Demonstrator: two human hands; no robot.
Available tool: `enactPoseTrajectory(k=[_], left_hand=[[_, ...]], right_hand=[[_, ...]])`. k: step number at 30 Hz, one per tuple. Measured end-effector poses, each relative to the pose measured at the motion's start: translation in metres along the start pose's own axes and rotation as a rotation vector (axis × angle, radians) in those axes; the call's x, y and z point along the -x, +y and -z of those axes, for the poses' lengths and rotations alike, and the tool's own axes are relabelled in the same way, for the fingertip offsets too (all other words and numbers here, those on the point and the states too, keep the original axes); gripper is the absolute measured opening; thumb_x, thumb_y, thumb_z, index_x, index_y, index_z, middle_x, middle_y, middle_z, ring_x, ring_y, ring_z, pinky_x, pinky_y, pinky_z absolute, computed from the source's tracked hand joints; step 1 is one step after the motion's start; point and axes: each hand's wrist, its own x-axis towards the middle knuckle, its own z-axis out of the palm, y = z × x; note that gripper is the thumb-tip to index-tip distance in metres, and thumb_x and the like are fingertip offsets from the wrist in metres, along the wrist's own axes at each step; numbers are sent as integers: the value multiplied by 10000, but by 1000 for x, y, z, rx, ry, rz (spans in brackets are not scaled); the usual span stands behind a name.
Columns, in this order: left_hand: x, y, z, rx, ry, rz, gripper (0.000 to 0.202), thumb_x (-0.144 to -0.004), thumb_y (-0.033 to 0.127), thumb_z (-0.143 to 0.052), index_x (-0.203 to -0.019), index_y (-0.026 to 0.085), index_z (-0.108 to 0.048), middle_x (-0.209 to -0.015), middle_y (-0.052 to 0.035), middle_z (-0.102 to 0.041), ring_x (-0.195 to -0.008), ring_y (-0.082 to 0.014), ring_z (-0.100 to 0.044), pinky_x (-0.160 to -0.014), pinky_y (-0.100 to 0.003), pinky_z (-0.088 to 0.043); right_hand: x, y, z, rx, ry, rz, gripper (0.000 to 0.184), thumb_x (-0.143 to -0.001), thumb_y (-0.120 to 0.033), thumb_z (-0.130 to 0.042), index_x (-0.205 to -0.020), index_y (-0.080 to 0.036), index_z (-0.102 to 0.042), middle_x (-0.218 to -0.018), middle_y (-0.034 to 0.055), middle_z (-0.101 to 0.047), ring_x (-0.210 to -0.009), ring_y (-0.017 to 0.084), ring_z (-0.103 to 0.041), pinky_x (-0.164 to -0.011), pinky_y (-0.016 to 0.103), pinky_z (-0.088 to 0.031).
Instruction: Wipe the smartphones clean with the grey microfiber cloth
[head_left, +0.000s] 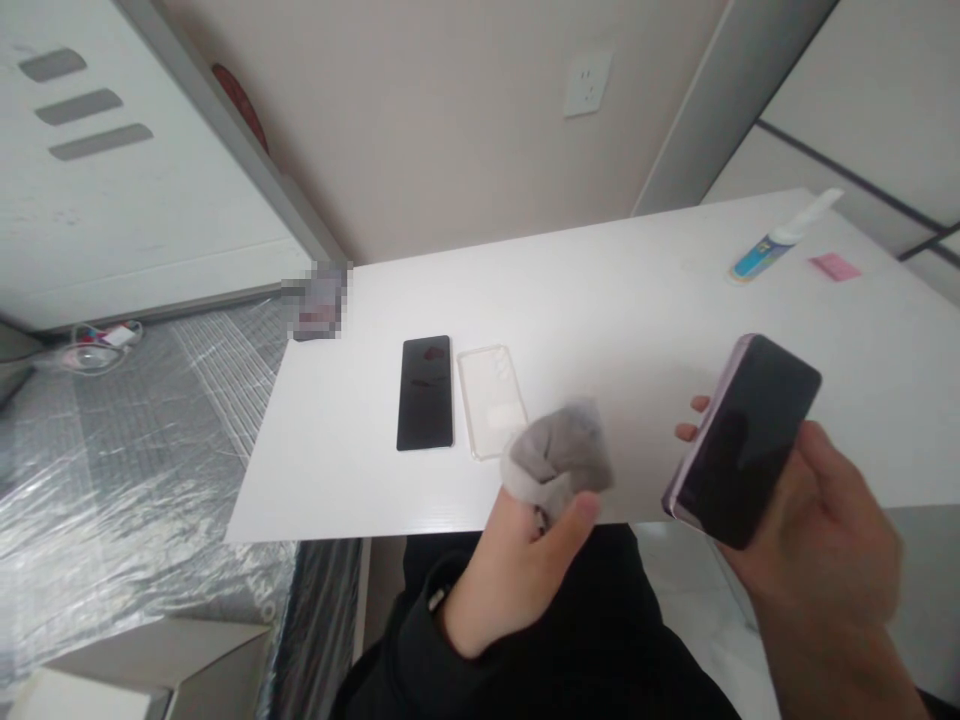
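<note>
My left hand (525, 575) is closed on a crumpled grey cloth (566, 450), held over the front edge of the table. In my right hand (836, 540) is a smartphone (746, 440) with a dark screen and a pale purplish side, tilted toward me; the fingers wrap round behind it. A clear phone case (491, 400) lies on the table, its lower right corner partly behind the cloth. Just left of the case rests a second smartphone (425, 393), flat, with its black screen facing up.
The white table (360, 500) stands against a wall with a socket (589, 83). A blue-and-white tube with a nozzle (772, 245) and a pink slip (835, 267) lie at the far right. A blurred-out item (321, 303) sits at the left corner. Below left is a cardboard box (157, 655).
</note>
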Motion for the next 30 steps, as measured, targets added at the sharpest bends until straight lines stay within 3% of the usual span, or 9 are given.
enactPoseTrajectory(k=[2,5,9,13,15,18,20,25,30], left_hand=[[-23,13,-10,-243,-162,-124,407,-965,408,-597,-1336,242,-598,-1241,-98,-729,-1251,-282,-639,-1131,-502,-481],[-35,22,-13,-566,-201,-277,579,-932,398,-660,-1439,166,-506,-1526,-146,-532,-1469,-303,-434,-1208,-477,-410],[-15,10,10,-741,-72,-433,426,-996,265,-554,-1405,151,-531,-1393,-101,-660,-1282,-214,-614,-1109,-373,-529],[6,-19,39,-1064,216,-537,366,-962,123,-541,-1324,133,-596,-1328,-146,-675,-1230,-298,-589,-1032,-496,-559],[12,-32,48,-1160,262,-513,356,-946,123,-575,-1298,144,-617,-1366,-158,-645,-1254,-335,-558,-1014,-537,-555],[19,-44,55,-1170,238,-478,324,-955,130,-571,-1272,172,-620,-1367,-143,-645,-1288,-329,-552,-1030,-558,-531],[23,-48,57,-1148,242,-469,327,-972,121,-532,-1285,195,-594,-1349,-120,-665,-1300,-306,-566,-1049,-564,-507],[27,-52,59,-1131,334,-411,357,-989,215,-548,-1344,183,-527,-1328,-122,-688,-1301,-306,-592,-1090,-546,-451],[24,-57,58,-1044,362,-396,280,-984,264,-572,-1248,176,-537,-1258,-103,-730,-1238,-264,-644,-1164,-455,-345]], right_hand=[[3,-1,5,22,-18,7,302,-926,-491,-589,-1103,-297,-739,-1031,67,-783,-800,254,-774,-567,345,-643],[5,-2,13,58,-73,49,280,-929,-467,-590,-1134,-321,-713,-1046,61,-776,-839,270,-769,-582,366,-642],[3,-1,21,133,-168,-3,382,-851,-400,-738,-1218,-365,-639,-1048,37,-752,-847,272,-770,-580,345,-648],[-2,12,6,267,-335,-111,651,-802,-391,-813,-1365,-376,-487,-1194,59,-716,-915,297,-767,-667,406,-669],[-7,22,-10,362,-423,-99,731,-817,-417,-789,-1441,-357,-412,-1278,84,-687,-1044,323,-738,-828,492,-651],[-17,36,-36,491,-575,-3,767,-851,-432,-731,-1512,-319,-358,-1464,105,-580,-1329,342,-578,-1115,581,-470],[-22,44,-50,556,-654,48,778,-884,-424,-679,-1556,-306,-305,-1572,97,-476,-1441,322,-459,-1203,588,-347],[-24,60,-66,701,-696,178,704,-913,-388,-620,-1549,-270,-343,-1617,96,-420,-1493,284,-386,-1254,563,-243],[-18,68,-70,798,-675,221,672,-974,-427,-546,-1584,-273,-309,-1649,97,-365,-1520,292,-337,-1251,582,-236]])
